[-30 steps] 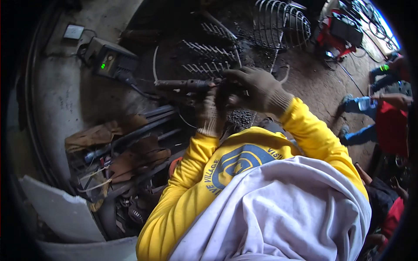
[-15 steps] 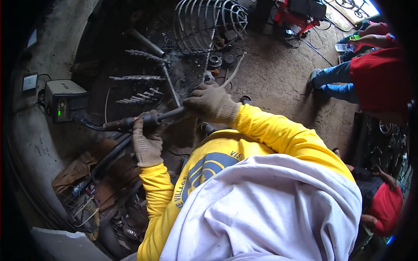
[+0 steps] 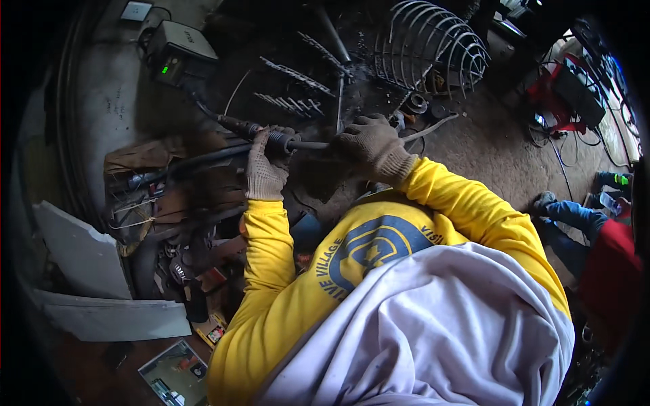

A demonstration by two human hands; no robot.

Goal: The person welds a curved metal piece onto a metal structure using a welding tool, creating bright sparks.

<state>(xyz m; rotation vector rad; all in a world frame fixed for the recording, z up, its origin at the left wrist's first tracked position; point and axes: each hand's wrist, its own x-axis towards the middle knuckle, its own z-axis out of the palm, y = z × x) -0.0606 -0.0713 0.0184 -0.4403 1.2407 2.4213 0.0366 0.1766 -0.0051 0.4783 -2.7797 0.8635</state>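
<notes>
My left hand (image 3: 267, 174), in a brown knit glove, is closed around a dark ribbed cable connector (image 3: 279, 143). A thick grey cable (image 3: 310, 145) runs from the connector to my right hand (image 3: 374, 147), gloved alike and closed on it. Its paler continuation (image 3: 433, 128) comes out past the right hand. On the other side, a dark handle-like piece (image 3: 237, 125) links the connector to a black cable (image 3: 196, 101), which leads up to a boxy welding machine (image 3: 181, 51) with a lit green display. My fingertips are partly hidden under the gloves' far sides.
Beyond my hands lie twisted metal rods (image 3: 296, 74), a metal pipe (image 3: 333, 34) and a curved wire cage (image 3: 433, 47). Brown cloth scraps (image 3: 145, 155) and grey boards (image 3: 84, 250) are at left. A red stand (image 3: 552, 101) and a person in red (image 3: 613, 264) are at right.
The view has swung left, so the welding machine, rods and cage sit farther right and higher. Both hands keep hold of the connector and cable, which now lie more level.
</notes>
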